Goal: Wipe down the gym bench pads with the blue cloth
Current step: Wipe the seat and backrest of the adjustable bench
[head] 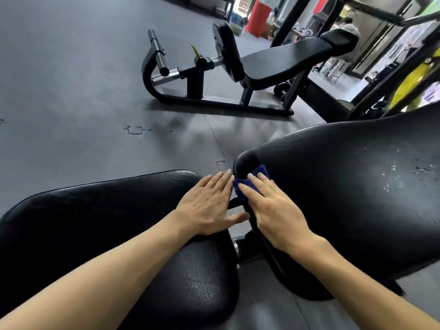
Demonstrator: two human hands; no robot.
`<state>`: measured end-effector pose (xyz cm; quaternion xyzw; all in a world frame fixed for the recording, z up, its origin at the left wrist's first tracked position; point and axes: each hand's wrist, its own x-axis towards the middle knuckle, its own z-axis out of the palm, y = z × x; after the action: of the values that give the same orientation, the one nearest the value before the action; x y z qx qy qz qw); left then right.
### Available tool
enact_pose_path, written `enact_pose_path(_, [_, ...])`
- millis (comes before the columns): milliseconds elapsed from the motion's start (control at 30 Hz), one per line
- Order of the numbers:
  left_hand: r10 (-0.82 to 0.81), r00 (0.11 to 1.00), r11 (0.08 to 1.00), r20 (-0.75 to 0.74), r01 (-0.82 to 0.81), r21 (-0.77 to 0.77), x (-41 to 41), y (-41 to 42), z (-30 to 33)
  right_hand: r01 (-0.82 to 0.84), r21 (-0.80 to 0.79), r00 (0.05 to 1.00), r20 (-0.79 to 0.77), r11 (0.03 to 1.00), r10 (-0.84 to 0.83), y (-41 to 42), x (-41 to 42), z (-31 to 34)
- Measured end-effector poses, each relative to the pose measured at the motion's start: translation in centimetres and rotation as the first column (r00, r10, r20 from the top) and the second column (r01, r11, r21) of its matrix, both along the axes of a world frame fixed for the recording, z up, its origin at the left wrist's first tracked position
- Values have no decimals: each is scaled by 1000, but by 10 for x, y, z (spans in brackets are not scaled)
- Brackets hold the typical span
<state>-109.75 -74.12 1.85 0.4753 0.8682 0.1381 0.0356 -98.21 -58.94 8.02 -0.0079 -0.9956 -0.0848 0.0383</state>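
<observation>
Two black bench pads fill the lower view: a seat pad (95, 229) at left and a long back pad (345, 186) at right, with a gap between them. My left hand (209, 206) lies flat, fingers spread, on the seat pad's right end. My right hand (271, 208) presses the blue cloth (252, 181) against the back pad's near edge; most of the cloth is hidden under the fingers. White specks dot the back pad's far right surface.
Dark rubber floor (71, 103) spreads left and ahead. Another black bench machine (238, 67) with a chrome bar stands beyond. A rack frame (392, 75) and a yellow part stand at the right. A red object (258, 19) and a seated person are far back.
</observation>
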Motion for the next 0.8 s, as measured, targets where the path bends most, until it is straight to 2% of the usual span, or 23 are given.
enact_pose_path(100, [-9, 1000, 998, 23, 7, 64, 0, -2, 1, 57, -23, 998, -20, 998, -57, 2, 21, -6])
enact_pose_path(200, [-9, 999, 997, 37, 6, 76, 0, 0, 3, 123, -22, 990, -73, 992, -124, 14, -37, -3])
enact_pose_path(333, [29, 995, 991, 95, -41, 130, -5, 9, 7, 228, -49, 972, -40, 972, -230, 33, -107, 9])
enact_pose_path(467, [16, 1000, 976, 27, -21, 215, -19, 31, 11, 209, -62, 971, -106, 976, -215, 29, -37, 4])
enact_pose_path(567, [-8, 999, 957, 47, -6, 290, -19, 46, 9, 196, -14, 976, -97, 980, -197, 23, 16, -2])
enact_pose_path(667, [0, 1000, 927, -14, 5, 374, -17, 50, 0, 218, -27, 968, -121, 976, -220, 37, -28, 4])
enact_pose_path(800, [-6, 998, 901, -58, 31, 432, -19, 48, -2, 297, -41, 952, -70, 954, -299, 52, -115, 16])
